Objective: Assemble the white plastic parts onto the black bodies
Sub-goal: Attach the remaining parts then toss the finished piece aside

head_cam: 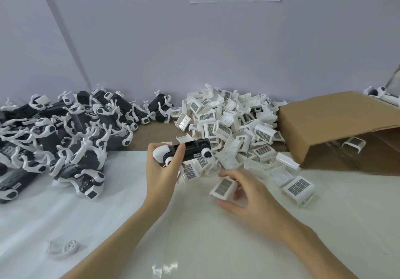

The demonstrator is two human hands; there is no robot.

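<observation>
Now, left hand [161,173] grips black body [190,148], raised above bench [121,224], just left of white-part pile [229,122]. Body lies level, white caps at both ends, thumb over its top. Right hand [249,196] curled round white part [224,187], grille face up, at pile's near edge, low over bench; thumb and fingertips pinch its sides. Heap of bodies [65,131] well left of pile. Cardboard box [337,125] on its side just right of pile, open mouth facing bench front. Small white wheel piece [65,249] far left-front of pile, alone.
</observation>
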